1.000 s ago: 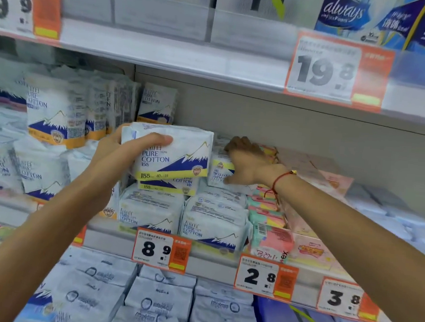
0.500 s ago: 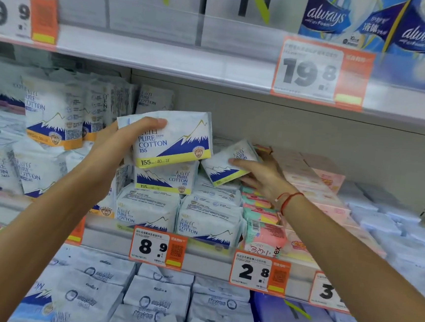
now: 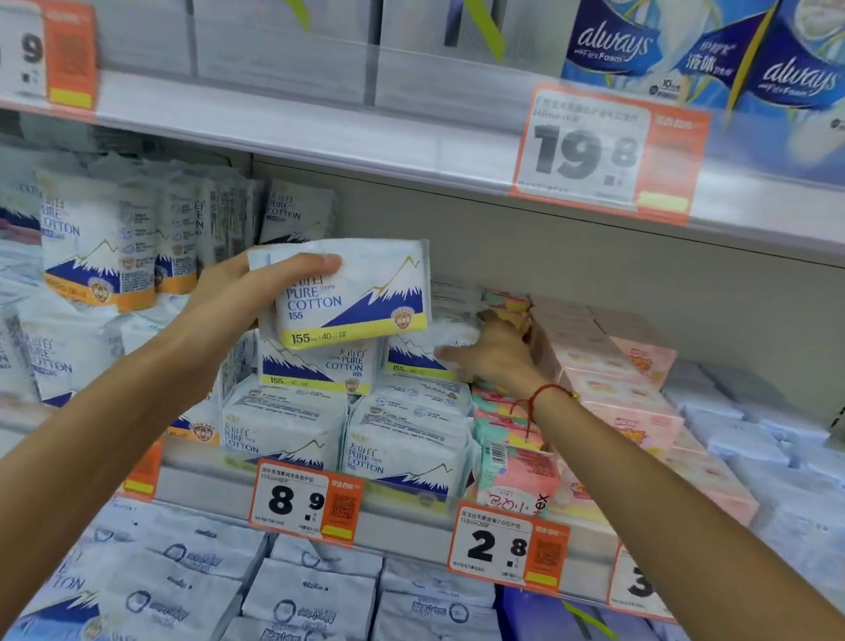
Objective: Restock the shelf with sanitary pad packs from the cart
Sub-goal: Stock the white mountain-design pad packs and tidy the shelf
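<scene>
Pad pack (image 3: pixel 356 299): soft, light, slick film, likely best taken across its short edges; left hand (image 3: pixel 238 299) is gripping it; right hand (image 3: pixel 499 357) is pressing a shelved pack (image 3: pixel 422 358), fingers spread

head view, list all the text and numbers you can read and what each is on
"PURE COTTON 155" on the held pack in the left hand
"8.9" on a price tag
"2.8" on the next price tag
"19.8" on the upper price tag
"always" on the blue packs
Small print on the tags: too small to read.
</scene>
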The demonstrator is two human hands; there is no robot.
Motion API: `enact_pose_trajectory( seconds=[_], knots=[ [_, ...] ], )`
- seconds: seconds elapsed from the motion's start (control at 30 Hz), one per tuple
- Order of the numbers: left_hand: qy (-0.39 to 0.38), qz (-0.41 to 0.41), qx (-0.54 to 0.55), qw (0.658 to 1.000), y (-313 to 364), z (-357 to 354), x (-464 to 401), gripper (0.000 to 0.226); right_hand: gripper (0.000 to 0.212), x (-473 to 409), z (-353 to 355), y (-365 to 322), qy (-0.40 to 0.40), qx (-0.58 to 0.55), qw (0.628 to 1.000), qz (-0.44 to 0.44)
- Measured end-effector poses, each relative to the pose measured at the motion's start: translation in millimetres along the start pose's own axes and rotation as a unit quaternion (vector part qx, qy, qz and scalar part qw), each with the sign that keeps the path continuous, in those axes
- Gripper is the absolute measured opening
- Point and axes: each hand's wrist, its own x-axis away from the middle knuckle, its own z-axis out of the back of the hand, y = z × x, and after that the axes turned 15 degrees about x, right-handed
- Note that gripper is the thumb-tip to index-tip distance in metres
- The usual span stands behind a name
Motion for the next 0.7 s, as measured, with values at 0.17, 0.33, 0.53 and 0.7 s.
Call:
enact_pose_trajectory(
  seconds=[0.17, 0.33, 0.53, 0.7],
  knots=[
    [-0.021, -0.011, -0.037, 0.999, -1, -13, -4, 0.035, 0.044, -3, 23, -5, 0.058, -0.1, 0.992, -0.04],
    [-0.052, -0.045, -0.097, 0.993, -10, -54, -18, 0.071, 0.036, 45, 69, -7, -0.045, -0.469, 0.882, 0.002],
    [-0.094, -0.128, -0.263, 0.952, -27, -97, -37, 0.089, 0.08, 71, 67, 23, 0.021, -0.295, 0.955, 0.017],
    [-0.084, -0.194, -0.494, 0.843, -35, -91, -45, 0.072, 0.071, 66, 50, 19, -0.004, -0.178, 0.983, 0.042]
  ],
)
